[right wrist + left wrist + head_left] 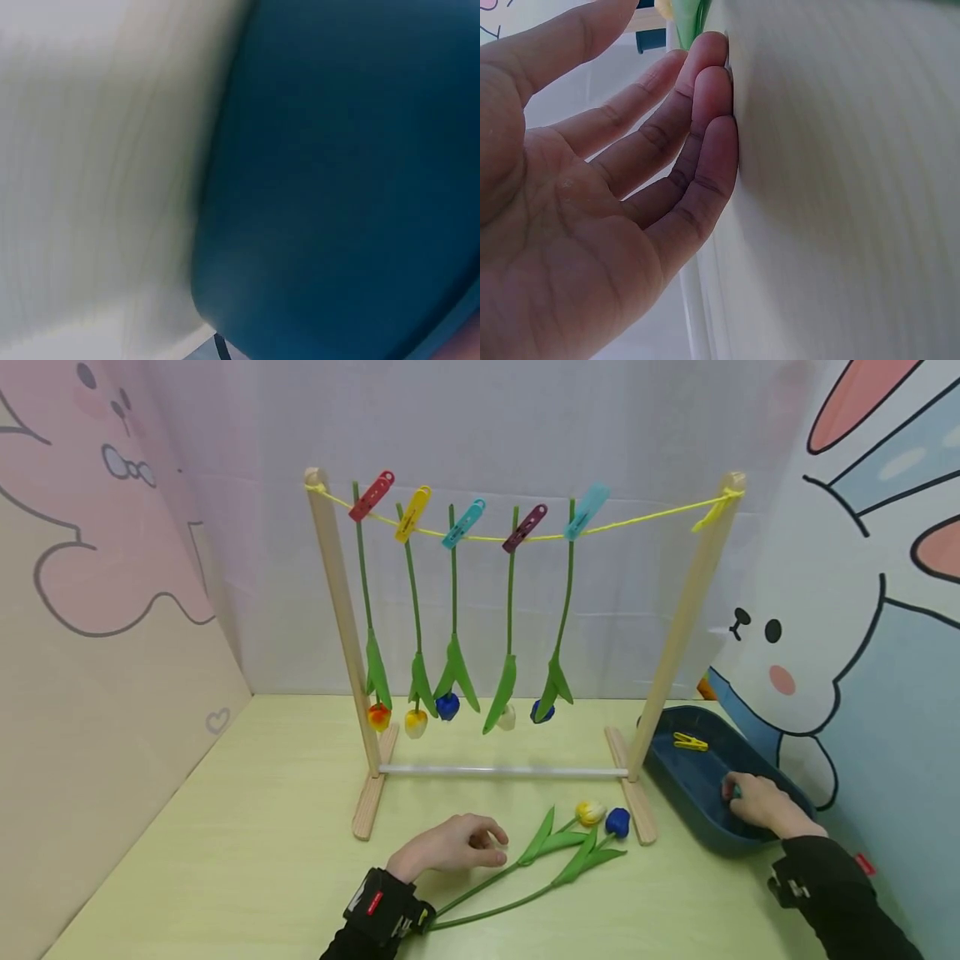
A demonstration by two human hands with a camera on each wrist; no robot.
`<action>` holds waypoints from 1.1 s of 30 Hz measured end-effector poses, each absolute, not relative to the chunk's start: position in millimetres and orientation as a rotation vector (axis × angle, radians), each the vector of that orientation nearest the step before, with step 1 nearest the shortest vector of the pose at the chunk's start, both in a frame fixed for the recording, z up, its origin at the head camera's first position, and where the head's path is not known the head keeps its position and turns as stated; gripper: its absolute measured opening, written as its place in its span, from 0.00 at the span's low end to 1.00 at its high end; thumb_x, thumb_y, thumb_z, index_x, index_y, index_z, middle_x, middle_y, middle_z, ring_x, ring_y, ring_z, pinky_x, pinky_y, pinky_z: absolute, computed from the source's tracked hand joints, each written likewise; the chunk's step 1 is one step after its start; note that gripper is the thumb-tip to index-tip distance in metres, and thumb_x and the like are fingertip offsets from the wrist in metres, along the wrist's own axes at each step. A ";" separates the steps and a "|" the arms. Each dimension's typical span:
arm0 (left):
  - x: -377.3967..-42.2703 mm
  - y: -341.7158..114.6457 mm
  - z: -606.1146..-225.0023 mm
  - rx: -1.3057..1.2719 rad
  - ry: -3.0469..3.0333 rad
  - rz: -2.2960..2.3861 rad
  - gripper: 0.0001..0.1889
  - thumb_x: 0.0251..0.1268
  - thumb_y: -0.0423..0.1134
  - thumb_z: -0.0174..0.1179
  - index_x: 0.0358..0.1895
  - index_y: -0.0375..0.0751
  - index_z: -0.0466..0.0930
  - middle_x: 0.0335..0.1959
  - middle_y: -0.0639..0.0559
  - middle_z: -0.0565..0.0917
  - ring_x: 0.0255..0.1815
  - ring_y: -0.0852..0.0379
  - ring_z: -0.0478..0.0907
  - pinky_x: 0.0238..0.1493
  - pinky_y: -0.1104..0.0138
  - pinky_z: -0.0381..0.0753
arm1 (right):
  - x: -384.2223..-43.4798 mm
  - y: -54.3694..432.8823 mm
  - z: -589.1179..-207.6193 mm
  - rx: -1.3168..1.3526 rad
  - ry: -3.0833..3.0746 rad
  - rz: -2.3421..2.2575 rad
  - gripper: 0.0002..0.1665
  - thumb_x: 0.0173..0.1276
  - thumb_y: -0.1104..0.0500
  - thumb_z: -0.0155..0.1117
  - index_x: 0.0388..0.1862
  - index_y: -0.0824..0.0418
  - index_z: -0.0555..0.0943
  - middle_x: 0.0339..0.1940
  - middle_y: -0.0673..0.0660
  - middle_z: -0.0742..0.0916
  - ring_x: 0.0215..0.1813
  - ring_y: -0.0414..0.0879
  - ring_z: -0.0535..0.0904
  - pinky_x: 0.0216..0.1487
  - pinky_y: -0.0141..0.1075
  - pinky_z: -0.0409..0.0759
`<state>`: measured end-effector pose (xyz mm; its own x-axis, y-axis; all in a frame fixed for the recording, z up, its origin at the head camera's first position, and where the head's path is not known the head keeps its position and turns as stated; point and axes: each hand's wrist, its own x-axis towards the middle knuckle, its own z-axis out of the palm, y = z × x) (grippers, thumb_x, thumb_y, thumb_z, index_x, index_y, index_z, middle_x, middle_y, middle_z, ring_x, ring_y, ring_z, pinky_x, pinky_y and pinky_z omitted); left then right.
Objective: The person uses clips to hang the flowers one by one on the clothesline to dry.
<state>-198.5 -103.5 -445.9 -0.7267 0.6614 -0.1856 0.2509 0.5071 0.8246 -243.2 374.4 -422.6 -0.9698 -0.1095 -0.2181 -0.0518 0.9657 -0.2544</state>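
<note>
My right hand [761, 802] reaches into the dark blue tray [678, 781] and pinches a small teal clothespin [737, 792], mostly hidden by the fingers. In the right wrist view the tray's outer wall [337, 187] covers the hand almost wholly. A yellow clothespin [690, 742] lies in the tray farther back. My left hand [453, 843] rests on the table with loosely curved fingers, holding nothing; its fingertips [718, 150] touch the tabletop. Just right of it lie a yellow-and-white tulip [590, 812] and a blue tulip [617, 822], stems towards my left wrist.
A wooden frame [690, 602] carries a yellow string [645, 517]. Several tulips hang head down from it, held by a red clothespin [372, 496], a yellow one, a purple one [525, 528] and two blue ones. A white bar [502, 772] joins the frame's feet.
</note>
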 end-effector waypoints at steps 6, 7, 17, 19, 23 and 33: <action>-198.7 -103.4 -446.2 0.745 2.272 1.126 0.16 0.71 0.40 0.63 0.55 0.34 0.81 0.40 0.47 0.87 0.39 0.62 0.79 0.41 0.72 0.78 | -242.6 371.5 -418.9 -0.117 3.033 -0.478 0.09 0.62 0.68 0.48 0.40 0.69 0.72 0.34 0.67 0.77 0.35 0.57 0.70 0.35 0.47 0.69; -198.6 -103.3 -446.0 0.743 2.272 1.126 0.16 0.71 0.40 0.63 0.55 0.34 0.81 0.40 0.47 0.87 0.39 0.62 0.79 0.41 0.71 0.78 | -242.2 370.1 -417.2 -0.106 3.048 -0.503 0.10 0.63 0.68 0.47 0.41 0.70 0.73 0.35 0.68 0.77 0.35 0.57 0.70 0.35 0.47 0.69; -198.0 -103.1 -445.8 0.736 2.285 1.120 0.17 0.71 0.41 0.63 0.55 0.33 0.81 0.38 0.48 0.86 0.37 0.62 0.78 0.40 0.72 0.77 | -226.0 347.5 -397.9 0.047 3.230 -0.855 0.14 0.79 0.60 0.48 0.53 0.70 0.74 0.41 0.75 0.84 0.31 0.58 0.78 0.30 0.40 0.70; -198.1 -103.3 -446.5 0.743 2.284 1.120 0.17 0.71 0.41 0.63 0.55 0.33 0.81 0.38 0.48 0.86 0.37 0.63 0.77 0.40 0.72 0.77 | -221.0 341.1 -395.1 0.094 3.292 -0.955 0.14 0.78 0.58 0.54 0.52 0.69 0.75 0.44 0.76 0.84 0.38 0.62 0.81 0.34 0.43 0.74; -198.3 -103.0 -448.6 0.734 2.292 1.115 0.17 0.71 0.41 0.63 0.56 0.34 0.81 0.37 0.49 0.85 0.35 0.65 0.77 0.39 0.72 0.76 | -217.1 323.4 -389.9 0.230 3.354 -1.266 0.17 0.74 0.52 0.62 0.48 0.66 0.82 0.41 0.66 0.87 0.40 0.43 0.83 0.41 0.33 0.78; -198.4 -102.2 -448.7 0.712 2.291 1.119 0.17 0.71 0.41 0.63 0.56 0.35 0.81 0.36 0.50 0.85 0.35 0.64 0.77 0.38 0.72 0.76 | -218.7 264.7 -374.5 -0.143 3.136 -1.912 0.16 0.75 0.61 0.62 0.48 0.75 0.84 0.34 0.26 0.80 0.38 0.20 0.78 0.45 0.12 0.76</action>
